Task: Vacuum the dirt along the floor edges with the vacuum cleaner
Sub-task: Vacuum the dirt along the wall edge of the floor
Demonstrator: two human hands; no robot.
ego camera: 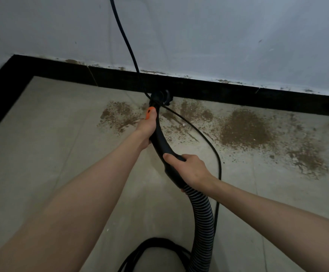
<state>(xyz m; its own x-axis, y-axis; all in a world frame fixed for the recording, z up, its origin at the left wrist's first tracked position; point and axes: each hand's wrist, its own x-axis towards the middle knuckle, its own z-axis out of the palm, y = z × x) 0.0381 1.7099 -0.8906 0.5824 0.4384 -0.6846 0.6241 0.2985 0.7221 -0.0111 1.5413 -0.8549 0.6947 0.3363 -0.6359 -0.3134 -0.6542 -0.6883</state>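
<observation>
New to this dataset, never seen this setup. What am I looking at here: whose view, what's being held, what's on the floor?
There is one picture, taken by a wide-angle camera worn on a person's head, looking forward and down at their own bare arms. No robot is involved.

Both hands hold a black vacuum wand. The left hand grips it further forward, with the thumb by an orange button. The right hand grips the back end, where the ribbed hose joins.

The nozzle sits at the black baseboard, below a pale wall. Brown dirt is spread over the tiled floor along that edge, on both sides of the nozzle. A black power cord hangs down past the wall.
</observation>
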